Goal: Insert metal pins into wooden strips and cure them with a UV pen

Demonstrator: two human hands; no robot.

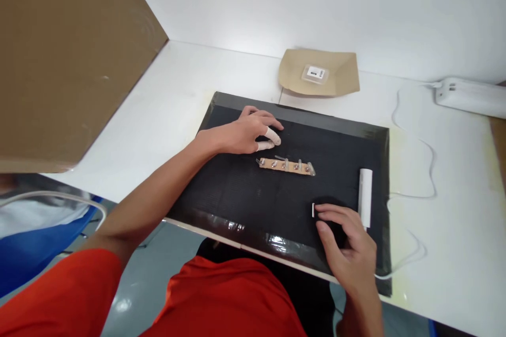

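Note:
My left hand [255,129] is over the upper left of a black mat [245,189], its other fingers stretched out. White finger covers wrap its thumb and index finger, whose tips meet in a pinch; anything between them is too small to see. Just below lies a tan strip [290,166] bearing several shiny round metal pieces and short clear tubes. My right hand [350,242] is low on the right of the mat, thumb and fingers apart. A small silvery bar [313,210] is right by its index fingertip, apparently not gripped.
A white cylindrical device [365,197] lies on the mat's right side, near a thin white cable [432,168]. Behind the mat, a cardboard tray [343,76] holds a small clear labelled box [315,74]. A white power strip [466,96] is far right; a brown panel [79,63] stands left.

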